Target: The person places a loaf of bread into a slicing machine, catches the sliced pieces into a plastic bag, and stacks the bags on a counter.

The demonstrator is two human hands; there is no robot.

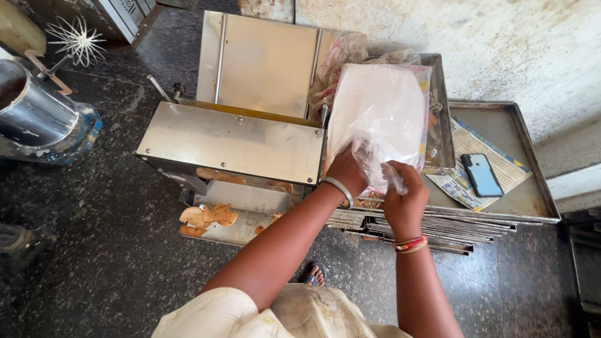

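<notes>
My left hand [346, 170] grips the lower left edge of a clear plastic bag [382, 116] filled with flat white sheets. My right hand [404, 197] pinches the bag's bunched lower end, a twist of plastic poking out above the fingers. The bag lies on a steel tray [442, 125] beside a stainless steel machine [235, 141]. A silver bangle circles my left wrist; red and gold bangles circle my right.
A stack of flat steel trays [501, 213] sits to the right, topped with a newspaper [494, 159] and a smartphone [481, 175]. Brown flatbread scraps [208, 217] lie on the machine's lower shelf. A metal mixing bowl [31, 109] and a wire whisk [76, 40] stand at the left. My sandalled foot [313, 274] is on the dark floor.
</notes>
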